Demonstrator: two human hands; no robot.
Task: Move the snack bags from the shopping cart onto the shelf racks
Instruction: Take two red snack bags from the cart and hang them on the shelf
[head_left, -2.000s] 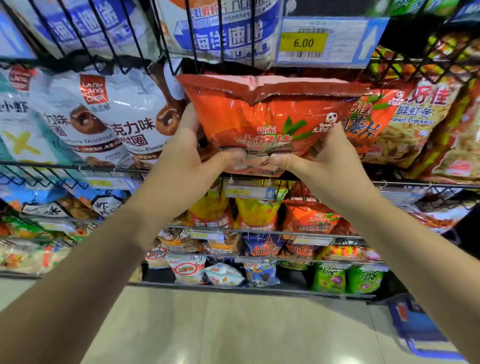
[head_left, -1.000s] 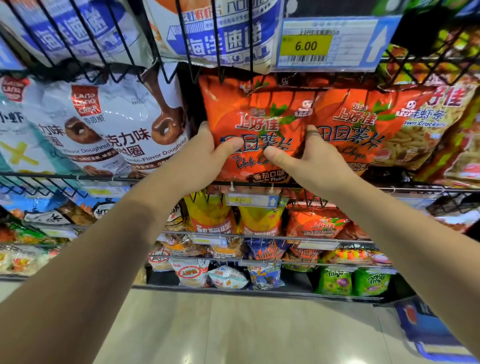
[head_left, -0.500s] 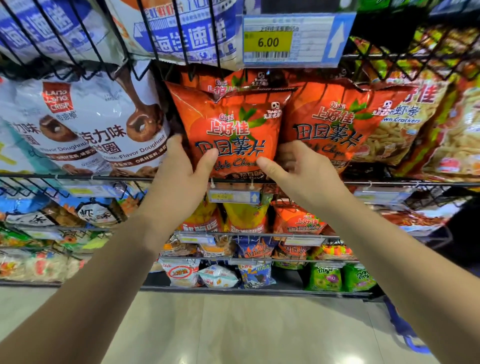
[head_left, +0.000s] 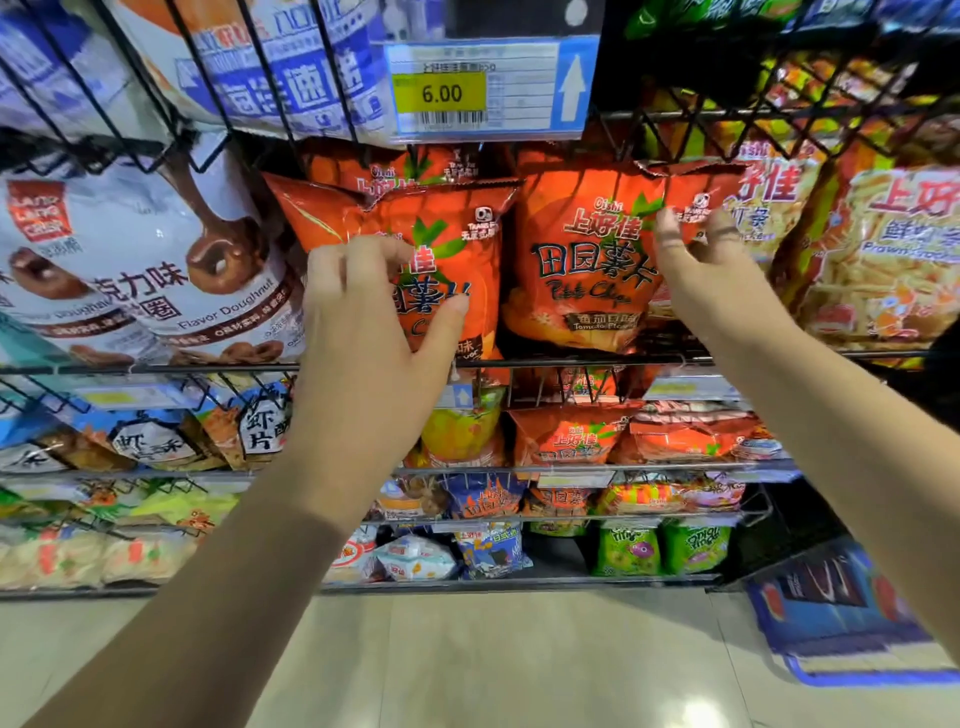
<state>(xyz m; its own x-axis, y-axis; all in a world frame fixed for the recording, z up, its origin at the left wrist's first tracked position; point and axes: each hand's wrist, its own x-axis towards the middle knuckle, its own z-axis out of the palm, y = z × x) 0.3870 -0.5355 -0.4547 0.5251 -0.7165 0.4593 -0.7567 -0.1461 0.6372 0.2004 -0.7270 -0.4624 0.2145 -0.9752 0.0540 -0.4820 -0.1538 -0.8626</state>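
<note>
Left bag (head_left: 457, 218) and right bag (head_left: 587, 260), orange snack packs: upright, side by side at shelf rack's (head_left: 571, 359) front edge. Left hand (head_left: 374, 322) spread loosely on left bag. Right hand (head_left: 701, 265) at right bag's right edge; grip cannot be told.

Bright, even store light falls from above, leaving a soft white sheen on the glossy bags (head_left: 582, 249) and pale glare patches on the floor (head_left: 519, 675), while the gap behind the rack (head_left: 156, 368) at upper right sinks into deep shadow. The wide lens bows the rack's straight lines and stretches the print toward the edges, where the picture turns soft, and the rack's bottom rows look dimmer. Motion blur smears the fingers of the left hand (head_left: 363, 312) and right hand (head_left: 711, 270), and the tag (head_left: 441, 93) reads clearly only in its large price digits.
</note>
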